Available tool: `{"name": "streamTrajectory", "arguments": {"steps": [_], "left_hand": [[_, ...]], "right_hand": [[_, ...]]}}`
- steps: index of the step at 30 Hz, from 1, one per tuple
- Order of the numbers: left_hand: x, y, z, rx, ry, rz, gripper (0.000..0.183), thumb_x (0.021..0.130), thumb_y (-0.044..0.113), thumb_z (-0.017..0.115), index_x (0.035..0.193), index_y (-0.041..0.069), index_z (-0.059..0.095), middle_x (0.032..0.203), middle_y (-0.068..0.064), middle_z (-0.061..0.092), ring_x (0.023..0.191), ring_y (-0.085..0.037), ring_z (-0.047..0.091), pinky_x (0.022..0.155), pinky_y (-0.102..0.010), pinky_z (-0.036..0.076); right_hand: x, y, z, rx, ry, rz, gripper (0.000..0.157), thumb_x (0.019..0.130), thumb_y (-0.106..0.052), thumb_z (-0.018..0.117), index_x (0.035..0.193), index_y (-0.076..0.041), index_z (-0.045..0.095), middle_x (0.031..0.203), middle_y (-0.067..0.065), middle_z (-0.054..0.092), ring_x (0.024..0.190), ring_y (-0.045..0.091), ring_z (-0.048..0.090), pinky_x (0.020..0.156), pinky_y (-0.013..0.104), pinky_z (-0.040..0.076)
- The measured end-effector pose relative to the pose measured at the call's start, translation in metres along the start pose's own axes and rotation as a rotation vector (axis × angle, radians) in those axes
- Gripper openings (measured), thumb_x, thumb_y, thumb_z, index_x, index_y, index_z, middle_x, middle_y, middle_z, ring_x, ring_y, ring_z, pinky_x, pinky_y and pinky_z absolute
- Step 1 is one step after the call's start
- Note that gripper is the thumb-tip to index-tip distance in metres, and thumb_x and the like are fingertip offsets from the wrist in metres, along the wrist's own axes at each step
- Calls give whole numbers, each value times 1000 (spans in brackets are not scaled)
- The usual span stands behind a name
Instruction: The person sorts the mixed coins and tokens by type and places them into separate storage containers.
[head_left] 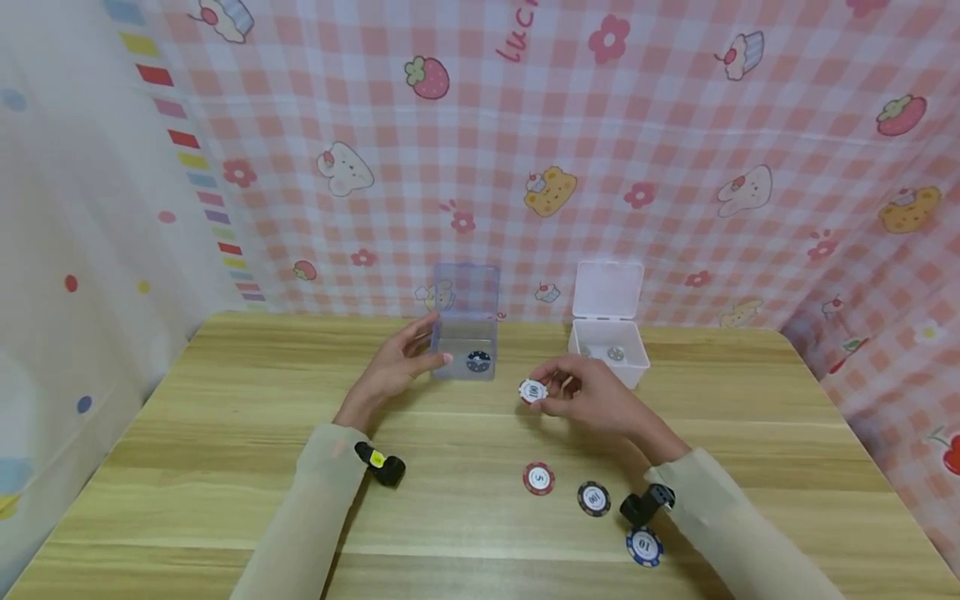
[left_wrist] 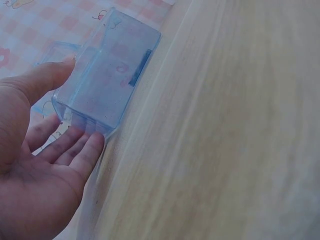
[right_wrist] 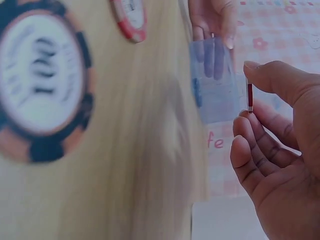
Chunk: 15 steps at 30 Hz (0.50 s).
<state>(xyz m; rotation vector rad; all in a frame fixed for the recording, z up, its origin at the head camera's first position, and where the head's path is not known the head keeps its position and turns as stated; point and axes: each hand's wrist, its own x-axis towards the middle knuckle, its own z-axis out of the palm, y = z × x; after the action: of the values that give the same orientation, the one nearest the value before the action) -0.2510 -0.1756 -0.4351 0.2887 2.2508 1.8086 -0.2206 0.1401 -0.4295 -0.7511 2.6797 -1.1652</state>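
My left hand holds the left side of a see-through blue plastic box, its thumb at the rim and the fingers along the outer wall. The box's lid stands up, and a black poker chip lies inside. Between thumb and fingertips my right hand pinches a white poker chip marked 100, raised just to the right of the blue box. In the right wrist view this chip shows edge-on, with a dark red stripe.
A white plastic box with its lid up stands behind my right hand, with small round pieces in it. Nearer on the wooden table lie a red chip, a black-and-orange chip and a blue chip. A checked cloth hangs behind.
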Motion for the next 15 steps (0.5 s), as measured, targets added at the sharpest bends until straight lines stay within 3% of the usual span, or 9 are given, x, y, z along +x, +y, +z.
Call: {"name": "streamTrajectory", "arguments": {"steps": [10,15], "left_hand": [[1,0,2,4,-6,4,79,84,21,71,149,17,25,155,-7,24,142,-30,22,114,-45,27],[8,-11,0,-22,2,10,81,83,22,73,149,19,26,154,-5,26,141,-28,24,114,-45,28]], "right_hand": [[16,-9,-1,9,56,-58,30,76,-24,78,104,-20,66,85,-5,64,77,12,58,67,26,53],[25,-13,-2,25,68,-48,29,77,-25,78,103,-20,66,86,-4,64,77,14,58,68,28,53]]}}
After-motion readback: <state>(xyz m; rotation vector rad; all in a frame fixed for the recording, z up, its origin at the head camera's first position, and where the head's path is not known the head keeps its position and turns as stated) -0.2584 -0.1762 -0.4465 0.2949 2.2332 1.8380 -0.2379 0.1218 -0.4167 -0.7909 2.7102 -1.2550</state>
